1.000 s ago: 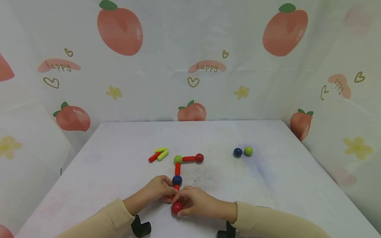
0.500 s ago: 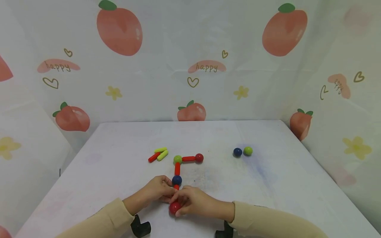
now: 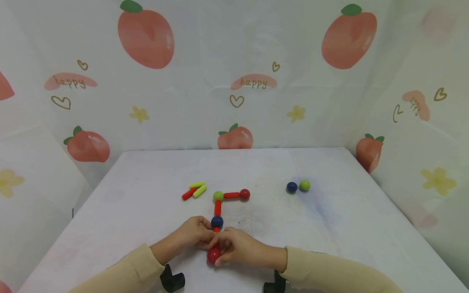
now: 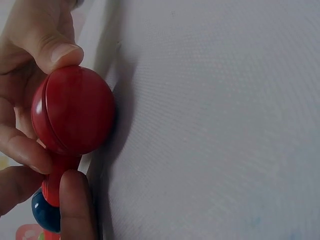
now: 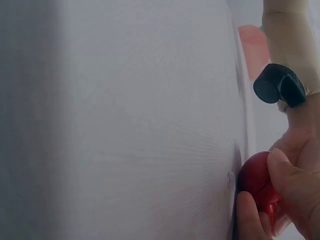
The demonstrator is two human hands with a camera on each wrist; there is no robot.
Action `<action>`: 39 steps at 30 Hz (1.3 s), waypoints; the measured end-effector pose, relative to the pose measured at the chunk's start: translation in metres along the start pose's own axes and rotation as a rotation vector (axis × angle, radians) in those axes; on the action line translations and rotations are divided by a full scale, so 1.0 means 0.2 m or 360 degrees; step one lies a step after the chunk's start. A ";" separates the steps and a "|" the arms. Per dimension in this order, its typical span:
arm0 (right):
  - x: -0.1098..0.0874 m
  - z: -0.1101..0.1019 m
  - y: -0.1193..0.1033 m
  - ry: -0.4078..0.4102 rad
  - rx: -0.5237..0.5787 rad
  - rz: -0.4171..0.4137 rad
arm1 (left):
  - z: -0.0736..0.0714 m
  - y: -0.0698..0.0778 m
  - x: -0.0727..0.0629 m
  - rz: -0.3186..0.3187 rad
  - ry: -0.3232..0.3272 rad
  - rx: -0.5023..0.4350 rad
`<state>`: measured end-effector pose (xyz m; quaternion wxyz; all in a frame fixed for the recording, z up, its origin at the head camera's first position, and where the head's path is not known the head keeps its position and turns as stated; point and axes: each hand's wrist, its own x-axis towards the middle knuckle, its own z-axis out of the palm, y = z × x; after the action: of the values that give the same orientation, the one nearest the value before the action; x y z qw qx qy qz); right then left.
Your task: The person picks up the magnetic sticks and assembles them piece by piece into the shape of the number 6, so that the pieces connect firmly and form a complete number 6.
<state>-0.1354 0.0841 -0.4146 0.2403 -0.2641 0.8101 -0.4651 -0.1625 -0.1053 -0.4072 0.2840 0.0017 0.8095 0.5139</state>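
Note:
My left hand [image 3: 196, 232] pinches a red stick [image 4: 53, 186] just below a blue ball [image 3: 217, 221], its fingertips at the bottom of the left wrist view. From the right, my right hand [image 3: 249, 247] grips a large red ball [image 3: 214, 256] at the near end of that stick, thumb on the ball and fingers by the joint. Beyond the blue ball another red stick [image 3: 218, 208] runs up to a green ball [image 3: 218, 196]. There a third red stick [image 3: 231, 195] points right to a smaller-looking red ball [image 3: 244, 194]. Fingers hide much of the gripped stick.
Loose sticks lie at the back left: a red one [image 3: 189, 193] and two yellow-green ones [image 3: 199, 191]. At the back right sit a dark blue ball [image 3: 292, 187] and a green ball [image 3: 305, 185] on the white table [image 3: 329, 228]. A printed curtain [image 3: 205, 49] hangs behind.
The near red ball and my right hand have shifted slightly left, bringing ball and stick more in line with the chain. My left hand stays nearly still.

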 end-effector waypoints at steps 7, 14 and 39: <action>0.02 -0.01 -0.01 -0.0038 -0.0001 0.0042 | 0.00 0.00 0.00 -0.0023 0.0030 -0.0007; 0.02 -0.01 -0.02 -0.0032 -0.0027 0.0063 | 0.01 0.00 0.01 -0.0032 0.0040 -0.0007; 0.03 -0.01 -0.01 -0.0038 -0.0040 0.0073 | 0.00 0.00 0.01 -0.0014 -0.0005 -0.0046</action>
<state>-0.1411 0.0811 -0.4118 0.2571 -0.2541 0.8188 -0.4460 -0.1636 -0.1058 -0.4079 0.2876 -0.0051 0.8015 0.5243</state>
